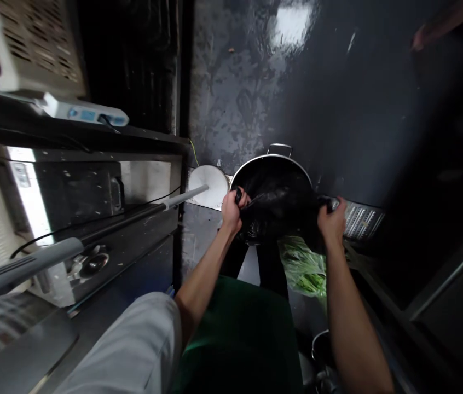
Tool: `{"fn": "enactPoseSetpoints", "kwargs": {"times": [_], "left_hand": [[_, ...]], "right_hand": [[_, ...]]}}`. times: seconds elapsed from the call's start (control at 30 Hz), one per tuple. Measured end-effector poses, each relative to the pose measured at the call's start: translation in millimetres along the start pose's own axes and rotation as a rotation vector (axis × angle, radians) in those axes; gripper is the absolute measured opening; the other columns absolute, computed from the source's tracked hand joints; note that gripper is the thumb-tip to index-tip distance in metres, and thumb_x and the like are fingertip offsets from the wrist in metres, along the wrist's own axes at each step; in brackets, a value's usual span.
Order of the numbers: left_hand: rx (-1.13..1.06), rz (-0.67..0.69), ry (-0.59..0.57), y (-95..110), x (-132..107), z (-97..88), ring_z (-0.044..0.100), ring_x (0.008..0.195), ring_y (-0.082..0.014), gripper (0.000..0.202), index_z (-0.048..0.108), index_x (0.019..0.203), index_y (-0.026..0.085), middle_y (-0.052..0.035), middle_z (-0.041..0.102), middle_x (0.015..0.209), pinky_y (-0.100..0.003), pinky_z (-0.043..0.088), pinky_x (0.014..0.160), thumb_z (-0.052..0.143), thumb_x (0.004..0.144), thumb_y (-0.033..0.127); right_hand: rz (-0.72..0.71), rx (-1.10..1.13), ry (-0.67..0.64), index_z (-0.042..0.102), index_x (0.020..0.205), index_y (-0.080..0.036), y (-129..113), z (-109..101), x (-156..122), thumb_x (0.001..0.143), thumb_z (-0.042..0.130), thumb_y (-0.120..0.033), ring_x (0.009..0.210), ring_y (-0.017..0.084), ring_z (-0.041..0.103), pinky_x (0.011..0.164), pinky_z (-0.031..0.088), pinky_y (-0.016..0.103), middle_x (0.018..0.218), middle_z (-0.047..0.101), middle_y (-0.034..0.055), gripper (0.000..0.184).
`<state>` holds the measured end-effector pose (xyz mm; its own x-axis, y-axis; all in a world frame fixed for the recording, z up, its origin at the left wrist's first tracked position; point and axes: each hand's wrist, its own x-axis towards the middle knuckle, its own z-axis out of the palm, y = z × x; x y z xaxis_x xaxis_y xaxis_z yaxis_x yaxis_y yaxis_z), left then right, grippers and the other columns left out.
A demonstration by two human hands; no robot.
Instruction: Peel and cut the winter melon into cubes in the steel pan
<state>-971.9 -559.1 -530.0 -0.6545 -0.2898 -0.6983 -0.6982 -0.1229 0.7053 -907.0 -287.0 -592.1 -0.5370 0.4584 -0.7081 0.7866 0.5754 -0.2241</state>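
A dark, glossy sheet that looks like a black plastic bag [275, 202] is stretched between my two hands. My left hand [232, 210] is closed on its left edge, with a black bunch showing in the fist. On the other side my right hand [332, 219] grips the right edge, fingers curled round the dark material. Just beyond the bag stands a large pot [270, 156] with a pale metal rim and a loop handle on its far side. The bag covers the near part of the pot, so whether it reaches inside I cannot tell.
Leafy greens in a clear plastic bag [305, 268] lie by my legs. A round white disc [210, 183] lies left of the pot, a metal drain grate [363, 221] to the right. Shelving on the left holds a power strip [86, 111]; a grey pole [120, 221] juts across. The floor [248, 109] looks wet.
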Motion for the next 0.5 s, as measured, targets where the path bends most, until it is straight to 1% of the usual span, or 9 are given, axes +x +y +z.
{"fn": "enactPoseSetpoints", "kwargs": {"times": [0.03, 0.07, 0.1, 0.17, 0.23, 0.3, 0.33, 0.4, 0.5], "left_hand": [[-0.015, 0.018, 0.025, 7, -18, -5.4, 0.040, 0.050, -0.0111, 0.040, 0.039, 0.063, 0.023, 0.0050, 0.028, 0.051, -0.028, 0.054, 0.071, 0.043, 0.097, 0.044], [-0.022, 0.041, 0.044, 13, -32, -9.6, 0.035, 0.049, -0.0112, 0.039, 0.036, 0.062, 0.023, 0.0055, 0.024, 0.051, -0.027, 0.052, 0.067, 0.044, 0.095, 0.043], [-0.022, 0.052, 0.058, 19, -43, -12.7, 0.032, 0.048, -0.0114, 0.038, 0.035, 0.061, 0.023, 0.0055, 0.023, 0.051, -0.026, 0.050, 0.064, 0.044, 0.093, 0.042], [-0.023, 0.065, 0.082, 29, -58, -16.9, 0.030, 0.047, -0.0117, 0.035, 0.034, 0.060, 0.023, 0.0051, 0.023, 0.052, -0.026, 0.045, 0.059, 0.045, 0.090, 0.039], [-0.044, 0.077, 0.109, 42, -71, -19.8, 0.028, 0.047, -0.0120, 0.032, 0.036, 0.060, 0.024, 0.0048, 0.023, 0.052, -0.027, 0.041, 0.055, 0.044, 0.088, 0.036], [-0.103, 0.098, 0.129, 59, -86, -22.6, 0.025, 0.045, -0.0120, 0.029, 0.037, 0.059, 0.024, 0.0050, 0.021, 0.051, -0.027, 0.037, 0.052, 0.044, 0.086, 0.033], [-0.144, 0.112, 0.134, 70, -95, -24.2, 0.023, 0.045, -0.0118, 0.028, 0.038, 0.059, 0.024, 0.0053, 0.020, 0.051, -0.027, 0.035, 0.051, 0.044, 0.085, 0.032], [-0.226, 0.154, 0.135, 94, -115, -27.6, 0.021, 0.045, -0.0112, 0.028, 0.041, 0.059, 0.023, 0.0061, 0.019, 0.050, -0.026, 0.034, 0.050, 0.048, 0.084, 0.030], [-0.319, 0.227, 0.159, 128, -150, -34.0, 0.023, 0.045, -0.0099, 0.028, 0.042, 0.059, 0.022, 0.0070, 0.020, 0.049, -0.026, 0.035, 0.052, 0.054, 0.083, 0.029]], "right_hand": [[0.090, -0.009, -0.120, 0.033, 0.161, -0.013, 12, -2, -12, 0.090, 0.059, -0.050, 0.131, 0.038, 0.060, 0.107, 0.048, 0.050, 0.139, 0.062, 0.0241, 0.084], [0.151, 0.017, -0.250, 0.042, 0.156, -0.013, 20, -1, -22, 0.083, 0.068, -0.048, 0.129, 0.038, 0.062, 0.107, 0.048, 0.049, 0.133, 0.067, 0.0227, 0.085], [0.181, 0.063, -0.374, 0.049, 0.150, -0.012, 25, 2, -31, 0.079, 0.073, -0.044, 0.128, 0.037, 0.063, 0.108, 0.048, 0.047, 0.128, 0.070, 0.0212, 0.082], [0.191, 0.166, -0.520, 0.064, 0.134, -0.012, 22, 12, -47, 0.077, 0.073, -0.038, 0.124, 0.036, 0.065, 0.106, 0.050, 0.044, 0.117, 0.075, 0.0174, 0.064], [0.176, 0.254, -0.546, 0.070, 0.122, -0.014, 10, 18, -61, 0.081, 0.067, -0.040, 0.117, 0.033, 0.069, 0.099, 0.054, 0.041, 0.108, 0.078, 0.0138, 0.049], [0.164, 0.317, -0.540, 0.072, 0.116, -0.016, -4, 16, -75, 0.085, 0.061, -0.045, 0.106, 0.030, 0.072, 0.090, 0.058, 0.037, 0.102, 0.079, 0.0111, 0.043], [0.159, 0.357, -0.541, 0.072, 0.112, -0.017, -10, 11, -84, 0.086, 0.059, -0.047, 0.101, 0.029, 0.073, 0.086, 0.059, 0.036, 0.099, 0.079, 0.0103, 0.042], [0.147, 0.497, -0.547, 0.074, 0.101, -0.018, -18, -7, -106, 0.081, 0.062, -0.051, 0.089, 0.029, 0.074, 0.078, 0.059, 0.035, 0.091, 0.079, 0.0092, 0.041], [0.167, 0.795, -0.498, 0.073, 0.087, -0.018, -18, -45, -149, 0.066, 0.076, -0.052, 0.078, 0.028, 0.071, 0.070, 0.056, 0.034, 0.082, 0.077, 0.0069, 0.040]]}}
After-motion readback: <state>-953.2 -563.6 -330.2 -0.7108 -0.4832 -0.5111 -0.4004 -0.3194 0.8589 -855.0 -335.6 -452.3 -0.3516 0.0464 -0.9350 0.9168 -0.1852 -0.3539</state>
